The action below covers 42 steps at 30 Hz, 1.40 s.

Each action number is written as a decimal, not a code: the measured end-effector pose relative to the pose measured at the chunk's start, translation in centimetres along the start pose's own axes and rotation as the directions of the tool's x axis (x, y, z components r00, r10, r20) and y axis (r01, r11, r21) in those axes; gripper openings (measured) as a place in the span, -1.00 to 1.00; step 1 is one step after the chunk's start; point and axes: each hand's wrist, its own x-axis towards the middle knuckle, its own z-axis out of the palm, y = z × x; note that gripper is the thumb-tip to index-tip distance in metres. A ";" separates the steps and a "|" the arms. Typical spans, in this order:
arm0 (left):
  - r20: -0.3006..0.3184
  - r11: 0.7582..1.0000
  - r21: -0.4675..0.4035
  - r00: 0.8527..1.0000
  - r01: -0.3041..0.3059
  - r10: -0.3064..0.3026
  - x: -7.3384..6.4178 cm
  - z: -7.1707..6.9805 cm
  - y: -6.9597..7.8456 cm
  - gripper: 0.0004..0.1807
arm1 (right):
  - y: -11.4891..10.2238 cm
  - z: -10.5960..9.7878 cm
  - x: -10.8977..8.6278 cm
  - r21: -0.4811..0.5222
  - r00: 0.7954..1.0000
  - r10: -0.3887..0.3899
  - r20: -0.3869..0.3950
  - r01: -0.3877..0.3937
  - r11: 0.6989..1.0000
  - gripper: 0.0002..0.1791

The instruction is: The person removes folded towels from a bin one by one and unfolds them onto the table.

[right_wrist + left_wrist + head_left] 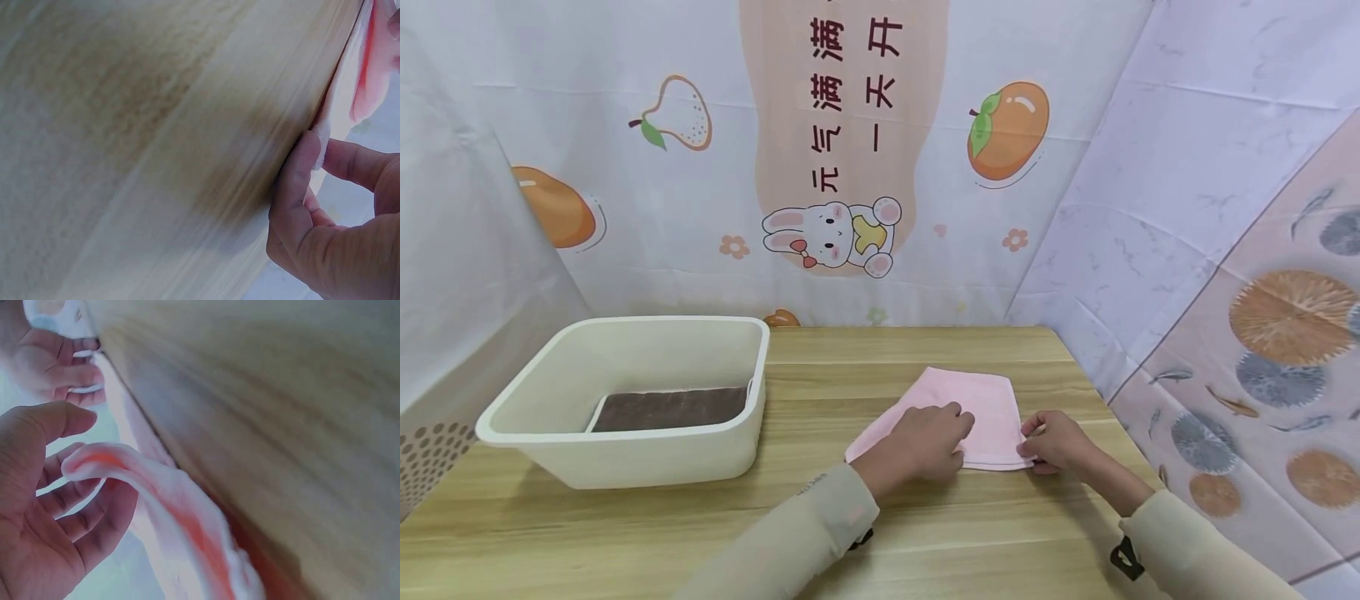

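Note:
A folded pink towel (983,421) lies on the wooden table, its near edge showing stacked layers. My left hand (925,442) is over the towel's near left part. In the left wrist view, a lifted fold of the towel (181,506) lies against the fingers (100,519) of this hand, while its thumb stands apart from the cloth. At the near right corner, my right hand (1054,442) pinches the towel. The right wrist view shows that corner between thumb and index finger (297,181).
A white plastic basin (640,458) stands on the left of the table (925,542), with a flat dark brown item (673,408) inside. Printed cloth sheets (865,300) hang behind the table and at both sides.

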 end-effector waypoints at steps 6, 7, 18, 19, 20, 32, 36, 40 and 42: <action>-0.049 0.993 -0.116 0.999 0.018 -0.024 -0.6 -1.1 -1.3 -0.61 | 0.0 0.0 0.0 -0.003 1.000 -0.002 -0.001 0.002 1.000 -0.70; -0.058 0.990 -0.142 0.998 0.021 -0.030 -0.7 -1.3 -1.5 -0.58 | 0.0 0.0 0.0 -0.003 1.000 -0.001 -0.002 0.001 1.000 -0.70; -0.237 0.943 -0.314 0.953 0.110 -0.190 -2.7 -4.4 -6.0 -0.48 | -0.2 0.0 0.1 -0.014 1.000 0.005 0.001 -0.005 1.000 -0.69; -0.252 0.936 -0.326 0.942 0.132 -0.221 -2.9 -4.6 -6.6 -0.49 | -0.2 0.0 0.1 -0.014 1.000 0.004 0.001 -0.004 1.000 -0.69; -0.265 0.930 -0.332 0.931 0.157 -0.251 -3.2 -4.8 -7.1 -0.50 | -0.2 0.0 0.1 -0.014 1.000 0.004 0.002 -0.004 1.000 -0.68; -0.013 0.765 -0.281 0.795 0.579 -0.607 -4.8 -2.2 -11.8 -0.38 | -0.2 0.1 -0.2 0.025 1.000 -0.009 0.008 0.009 1.000 -0.70; 0.029 0.761 -0.284 0.798 0.584 -0.602 -5.0 -1.3 -12.5 -0.41 | -0.2 0.0 -0.1 0.025 1.000 -0.011 0.009 0.011 1.000 -0.69; 0.016 0.778 -0.302 0.819 0.552 -0.574 -5.2 -1.4 -12.6 -0.44 | -0.6 -0.3 0.0 -0.017 1.000 -0.021 -0.009 0.021 1.000 -0.70; 0.003 0.792 -0.300 0.831 0.531 -0.556 -5.2 -1.7 -12.6 -0.45 | -0.8 -0.4 0.1 -0.046 0.999 -0.041 -0.020 0.040 0.998 -0.71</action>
